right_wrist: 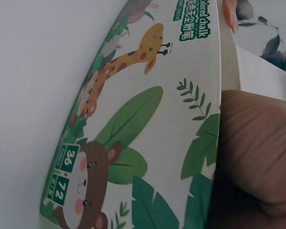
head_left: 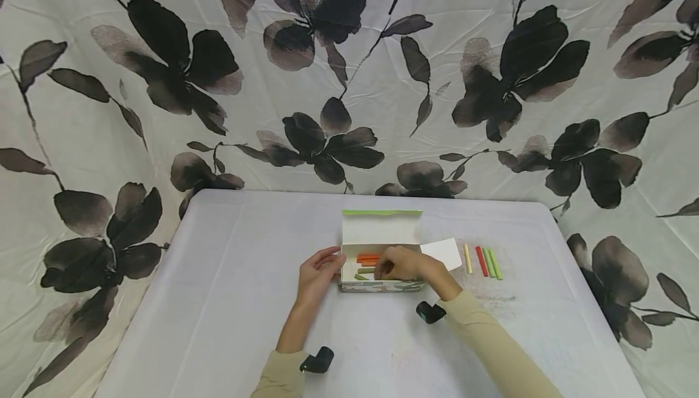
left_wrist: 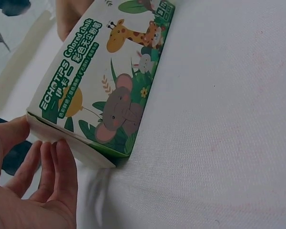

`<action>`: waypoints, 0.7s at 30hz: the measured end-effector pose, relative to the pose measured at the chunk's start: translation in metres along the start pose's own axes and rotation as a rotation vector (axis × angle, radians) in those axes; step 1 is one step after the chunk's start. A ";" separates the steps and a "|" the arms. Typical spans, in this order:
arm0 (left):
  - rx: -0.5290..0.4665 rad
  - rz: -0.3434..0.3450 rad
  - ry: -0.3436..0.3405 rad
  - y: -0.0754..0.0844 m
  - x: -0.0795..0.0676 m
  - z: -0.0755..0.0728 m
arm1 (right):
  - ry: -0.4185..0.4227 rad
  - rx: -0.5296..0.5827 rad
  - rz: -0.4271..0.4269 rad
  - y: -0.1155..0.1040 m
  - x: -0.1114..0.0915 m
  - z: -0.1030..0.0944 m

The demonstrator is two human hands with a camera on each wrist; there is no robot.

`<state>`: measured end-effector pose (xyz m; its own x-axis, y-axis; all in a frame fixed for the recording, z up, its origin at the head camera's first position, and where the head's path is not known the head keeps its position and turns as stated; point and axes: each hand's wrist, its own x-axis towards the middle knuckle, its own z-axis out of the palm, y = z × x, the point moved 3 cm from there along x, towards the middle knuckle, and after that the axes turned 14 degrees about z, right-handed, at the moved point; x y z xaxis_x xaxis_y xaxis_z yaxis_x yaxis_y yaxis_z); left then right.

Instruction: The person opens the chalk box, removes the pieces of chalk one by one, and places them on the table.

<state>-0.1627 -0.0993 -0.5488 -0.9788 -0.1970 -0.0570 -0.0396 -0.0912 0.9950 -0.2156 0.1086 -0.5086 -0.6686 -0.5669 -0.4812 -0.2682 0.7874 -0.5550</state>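
A printed chalk box [head_left: 382,287] lies on the table with its lid raised at the back. Orange chalk sticks [head_left: 368,257] and a green chalk stick [head_left: 361,276] show inside its left part. My left hand [head_left: 319,270] is at the box's left end; in the left wrist view its thumb and fingertips rest against the end flap [left_wrist: 76,143]. My right hand [head_left: 401,263] reaches down into the box from the right, fingers pointing down among the contents. The box's front wall [right_wrist: 148,119] hides those fingertips in the right wrist view; I cannot tell whether they grip a stick.
Right of the box lie a pale yellow chalk stick [head_left: 468,258], a red stick [head_left: 482,261] and two green sticks [head_left: 493,263] side by side. A white end flap [head_left: 445,252] sticks out from the box's right side. Behind the table [head_left: 246,234] hangs a floral cloth [head_left: 338,82].
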 end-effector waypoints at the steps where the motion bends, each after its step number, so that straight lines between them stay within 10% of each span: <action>1: 0.000 0.002 0.001 0.000 0.000 0.000 | -0.001 -0.008 0.007 0.000 0.000 -0.001; 10: -0.007 0.022 0.014 -0.004 0.000 0.001 | -0.009 -0.113 0.097 0.006 -0.003 -0.002; 21: 0.019 0.026 0.013 -0.005 -0.001 0.000 | 0.077 -0.026 -0.058 0.010 -0.015 -0.009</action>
<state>-0.1618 -0.0983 -0.5535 -0.9768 -0.2120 -0.0319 -0.0181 -0.0669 0.9976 -0.2149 0.1273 -0.5006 -0.7025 -0.5921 -0.3949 -0.3252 0.7606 -0.5618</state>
